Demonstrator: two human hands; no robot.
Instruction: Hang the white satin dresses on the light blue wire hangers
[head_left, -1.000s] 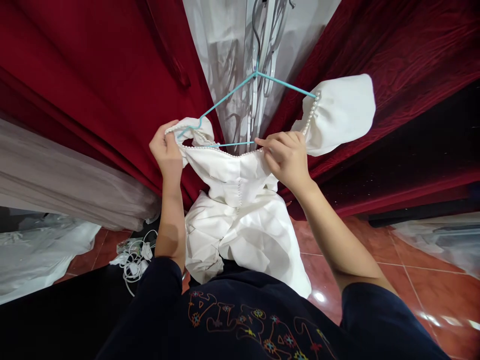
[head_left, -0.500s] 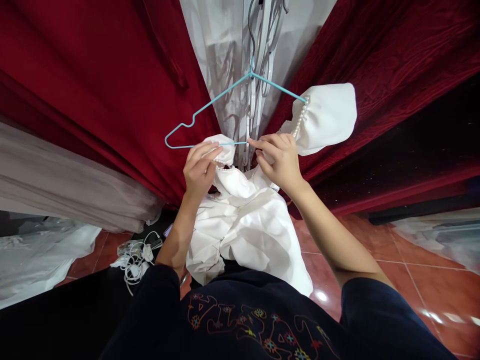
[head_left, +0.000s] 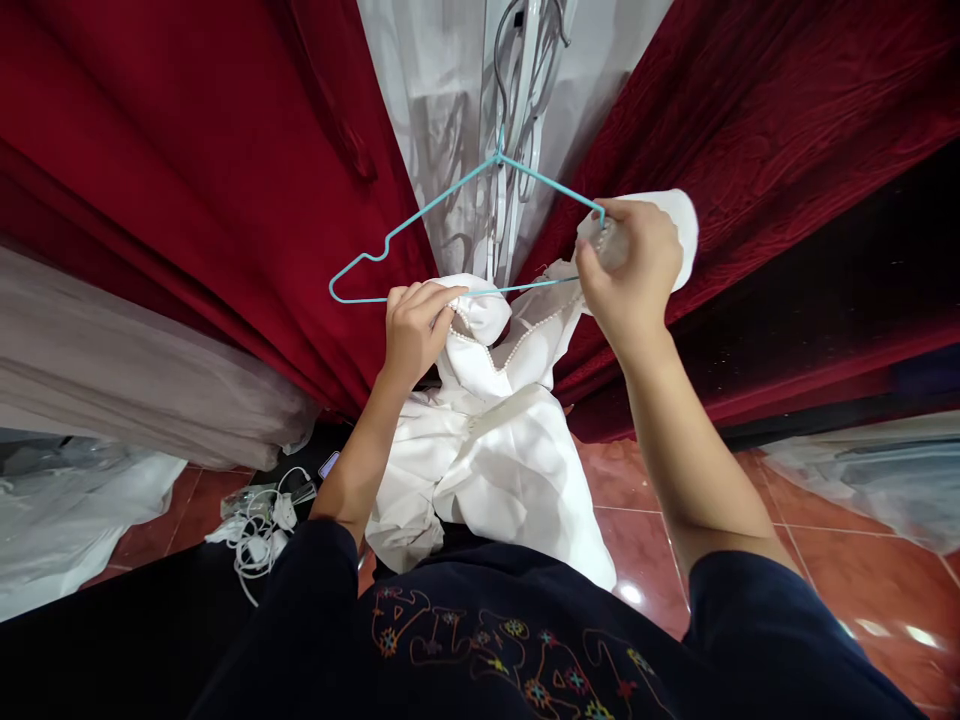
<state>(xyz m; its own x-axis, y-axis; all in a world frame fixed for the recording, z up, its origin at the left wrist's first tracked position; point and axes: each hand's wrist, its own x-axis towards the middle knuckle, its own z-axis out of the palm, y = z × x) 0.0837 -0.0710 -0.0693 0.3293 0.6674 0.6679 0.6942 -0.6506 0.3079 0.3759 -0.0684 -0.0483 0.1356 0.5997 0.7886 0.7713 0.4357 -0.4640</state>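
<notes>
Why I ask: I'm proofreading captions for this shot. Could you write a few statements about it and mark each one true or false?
1. The left hand is at the bottom bar of the light blue hanger. True.
2. Fingers are gripping the metal hook. False: the right hand is at the hanger's right end, by a puffed sleeve of the white dress.
3. White cables show at the picture's lower left. True.
4. Cloth covers the hanger's left end. False: that end is bare.
5. Red fabric hangs on both sides of the picture. True.
</notes>
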